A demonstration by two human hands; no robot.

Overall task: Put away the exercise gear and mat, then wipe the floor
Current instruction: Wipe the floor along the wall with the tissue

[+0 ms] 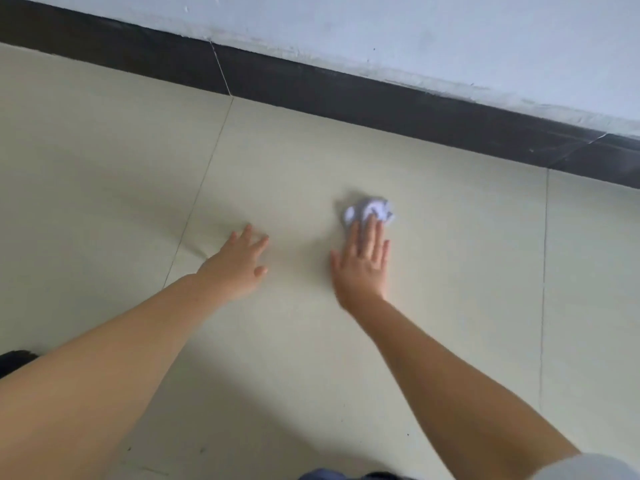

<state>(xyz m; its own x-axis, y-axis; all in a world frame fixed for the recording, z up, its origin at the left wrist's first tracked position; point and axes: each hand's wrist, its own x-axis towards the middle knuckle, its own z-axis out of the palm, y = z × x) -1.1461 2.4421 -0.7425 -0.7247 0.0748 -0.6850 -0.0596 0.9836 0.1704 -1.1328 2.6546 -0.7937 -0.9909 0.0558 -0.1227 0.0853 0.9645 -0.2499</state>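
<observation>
A crumpled white tissue [372, 210] lies on the pale tiled floor [294, 174], a little in front of the wall. My right hand [362, 263] is flat, and its straight fingertips press the near side of the tissue. To the left of it, my left hand [239, 261] rests on the floor with fingers spread and holds nothing. No exercise gear or mat is in view.
A dark skirting board [346, 95] runs along the foot of the white wall [450, 36] at the back. Thin grout lines cross the floor left and right of my hands. A dark object [15, 362] shows at the left edge.
</observation>
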